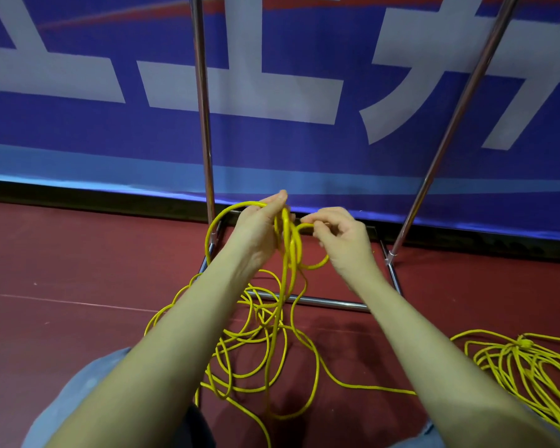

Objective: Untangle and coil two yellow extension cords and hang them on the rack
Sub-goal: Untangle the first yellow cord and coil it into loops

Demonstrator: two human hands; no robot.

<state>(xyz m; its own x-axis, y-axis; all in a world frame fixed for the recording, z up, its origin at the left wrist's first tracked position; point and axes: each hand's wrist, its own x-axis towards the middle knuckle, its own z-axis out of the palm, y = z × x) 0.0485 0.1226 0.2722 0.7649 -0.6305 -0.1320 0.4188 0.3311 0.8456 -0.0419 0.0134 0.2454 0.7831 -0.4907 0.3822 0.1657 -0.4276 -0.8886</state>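
Risk: loops slipping off the left hand (262, 232) and dropping back into the loose tangled cord (259, 350) on the floor (78, 270), knotting tighter if tugged. Left fingers curled round several gathered loops; right hand (340, 240) pinching one strand. Second cord (524, 363) bundled toward the floor's right edge; rack (204, 124) bare behind.

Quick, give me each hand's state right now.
Left hand: holding several loops of the yellow cord.
Right hand: pinching a loop of the same cord.
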